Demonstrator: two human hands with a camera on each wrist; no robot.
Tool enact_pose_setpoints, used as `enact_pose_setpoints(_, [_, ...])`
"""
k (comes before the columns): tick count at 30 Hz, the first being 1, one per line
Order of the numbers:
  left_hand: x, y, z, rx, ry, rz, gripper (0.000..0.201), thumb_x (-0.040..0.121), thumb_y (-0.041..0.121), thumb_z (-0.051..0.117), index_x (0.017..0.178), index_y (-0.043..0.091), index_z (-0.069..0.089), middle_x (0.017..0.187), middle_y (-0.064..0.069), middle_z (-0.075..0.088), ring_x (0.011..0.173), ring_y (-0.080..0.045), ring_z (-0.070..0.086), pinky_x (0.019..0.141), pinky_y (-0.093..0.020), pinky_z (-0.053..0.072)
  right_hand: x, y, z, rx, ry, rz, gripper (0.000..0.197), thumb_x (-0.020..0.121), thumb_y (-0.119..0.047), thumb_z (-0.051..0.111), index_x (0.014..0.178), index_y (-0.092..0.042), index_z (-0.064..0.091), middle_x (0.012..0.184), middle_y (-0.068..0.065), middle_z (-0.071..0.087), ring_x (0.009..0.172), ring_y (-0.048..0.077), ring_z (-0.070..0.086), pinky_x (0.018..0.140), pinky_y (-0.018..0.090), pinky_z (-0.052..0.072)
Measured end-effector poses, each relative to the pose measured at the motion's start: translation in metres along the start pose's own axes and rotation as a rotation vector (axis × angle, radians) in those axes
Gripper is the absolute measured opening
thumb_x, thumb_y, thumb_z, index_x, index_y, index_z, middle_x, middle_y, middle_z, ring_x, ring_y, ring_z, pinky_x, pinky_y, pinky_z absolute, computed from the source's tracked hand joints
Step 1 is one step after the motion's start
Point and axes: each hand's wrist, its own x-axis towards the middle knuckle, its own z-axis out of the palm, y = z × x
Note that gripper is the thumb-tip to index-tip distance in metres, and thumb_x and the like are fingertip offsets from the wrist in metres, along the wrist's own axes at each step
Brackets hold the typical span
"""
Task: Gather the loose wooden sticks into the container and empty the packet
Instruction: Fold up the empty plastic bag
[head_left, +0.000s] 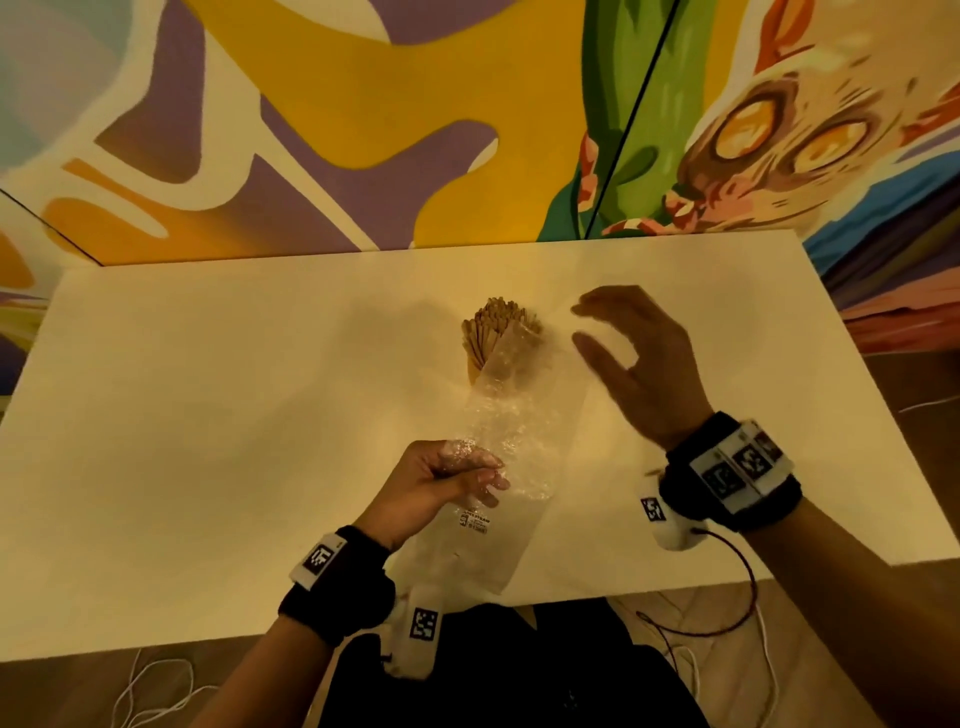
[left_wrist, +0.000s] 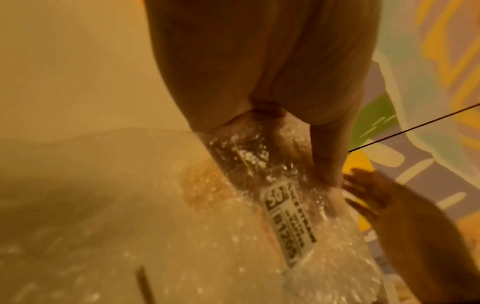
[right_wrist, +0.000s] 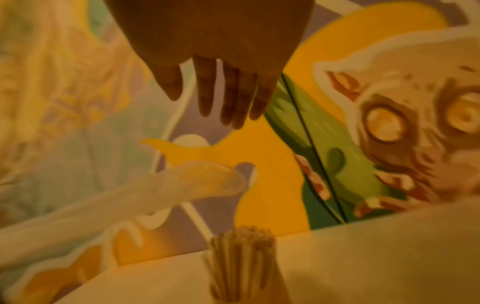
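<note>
Head view, centre of the frame: I hold the clear packet (head_left: 511, 447) in my left hand (head_left: 441, 486), fingers and thumb curled and pinching the crinkled plastic near its middle; its far end reaches over the bundle of wooden sticks (head_left: 493, 325) standing upright in the container (head_left: 474, 370), a yellowish cup largely hidden behind the plastic; whether the packet's mouth touches the stick tips I cannot tell. The packet looks empty or nearly so, though blur and glare leave that uncertain. My right hand (head_left: 636, 358) hovers at the right of the sticks, above the counter (head_left: 208, 415); this grip is apart, fingers straight and spread, thumb away from the palm, holding nothing and touching nothing. Left wrist view, lower middle: the printed label (left_wrist: 289, 221) shows through the plastic just beyond my fingers (left_wrist: 327, 156). Right wrist view, bottom centre: the sticks stand close-packed and near vertical.

To do this step well, I judge that the packet should be tipped steeply with its mouth directly over the container and shaken lightly; the free hand should steady the container or cup the stick tips so that nothing topples or spills; a sideways knock to the tall bundle is the chief risk.
</note>
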Motion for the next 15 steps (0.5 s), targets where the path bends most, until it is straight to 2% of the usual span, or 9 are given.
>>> enact_pose_setpoints(2, [-0.003, 0.001, 0.0, 0.012, 0.013, 0.007, 0.017, 0.083, 0.004, 0.066, 0.099, 0.005, 0.072, 0.093, -0.015, 0.075, 0.072, -0.028, 0.072, 0.06, -0.028, 0.051, -0.019, -0.027, 0.002, 0.018, -0.14, -0.226, 0.032, 0.091, -0.027, 0.064, 0.116, -0.006, 0.068, 0.13, 0.009, 0.059, 0.119, 0.021, 0.056, 0.1, 0.033, 0.042])
enact_pose_setpoints(4, [-0.007, 0.003, 0.002, 0.001, 0.023, 0.024, 0.018, 0.083, 0.001, 0.066, 0.1, 0.004, 0.071, 0.092, -0.014, 0.075, 0.072, -0.028, 0.072, 0.059, -0.027, 0.052, -0.036, -0.039, 0.014, 0.061, -0.297, -0.335, 0.04, 0.088, -0.032, 0.068, 0.12, -0.008, 0.067, 0.137, 0.008, 0.056, 0.127, 0.021, 0.052, 0.107, 0.034, 0.036])
enact_pose_setpoints(5, [-0.008, 0.005, 0.003, -0.014, 0.03, 0.038, 0.019, 0.083, -0.001, 0.065, 0.101, 0.003, 0.071, 0.091, -0.014, 0.075, 0.072, -0.029, 0.072, 0.06, -0.027, 0.054, -0.041, -0.039, 0.02, 0.106, -0.369, -0.285, 0.046, 0.087, -0.037, 0.069, 0.124, -0.011, 0.065, 0.139, 0.005, 0.055, 0.13, 0.017, 0.05, 0.11, 0.034, 0.035])
enact_pose_setpoints(7, [-0.009, 0.008, 0.004, -0.052, 0.065, 0.072, 0.018, 0.083, -0.001, 0.064, 0.1, 0.002, 0.071, 0.087, -0.012, 0.076, 0.072, -0.029, 0.072, 0.063, -0.029, 0.056, -0.049, -0.031, 0.031, 0.245, -0.482, -0.052, 0.055, 0.083, -0.041, 0.072, 0.13, -0.016, 0.061, 0.138, -0.002, 0.056, 0.13, 0.007, 0.049, 0.11, 0.033, 0.037])
enact_pose_setpoints(9, [-0.01, 0.01, 0.006, -0.08, 0.125, 0.114, 0.018, 0.082, 0.007, 0.064, 0.098, 0.002, 0.071, 0.089, -0.011, 0.076, 0.074, -0.029, 0.072, 0.065, -0.032, 0.056, -0.054, -0.026, 0.036, 0.494, -0.531, 0.222, 0.052, 0.081, -0.029, 0.077, 0.129, -0.016, 0.062, 0.13, -0.003, 0.063, 0.122, 0.004, 0.056, 0.104, 0.027, 0.043])
enact_pose_setpoints(12, [-0.01, 0.011, 0.009, -0.087, 0.223, 0.154, 0.023, 0.082, 0.015, 0.065, 0.102, 0.006, 0.072, 0.095, -0.012, 0.075, 0.084, -0.028, 0.072, 0.063, -0.029, 0.056, -0.064, -0.024, 0.047, 0.908, -0.439, 0.51, 0.038, 0.082, -0.001, 0.071, 0.12, -0.007, 0.065, 0.114, 0.007, 0.072, 0.103, 0.016, 0.067, 0.09, 0.025, 0.052])
enact_pose_setpoints(14, [-0.011, 0.009, 0.008, -0.023, 0.303, 0.227, 0.021, 0.083, 0.019, 0.069, 0.101, 0.013, 0.075, 0.108, -0.006, 0.07, 0.1, -0.023, 0.067, 0.068, -0.025, 0.054, -0.066, -0.026, 0.052, 0.991, -0.383, 0.581, 0.035, 0.085, 0.004, 0.065, 0.118, -0.007, 0.065, 0.108, 0.012, 0.073, 0.097, 0.023, 0.07, 0.082, 0.029, 0.056])
enact_pose_setpoints(15, [-0.011, 0.007, 0.007, 0.063, 0.357, 0.281, 0.018, 0.082, 0.024, 0.073, 0.098, 0.018, 0.077, 0.116, -0.002, 0.065, 0.108, -0.017, 0.061, 0.075, -0.023, 0.052, -0.067, -0.028, 0.053, 1.017, -0.393, 0.606, 0.033, 0.088, 0.003, 0.061, 0.119, -0.007, 0.064, 0.107, 0.014, 0.073, 0.095, 0.028, 0.071, 0.08, 0.032, 0.058])
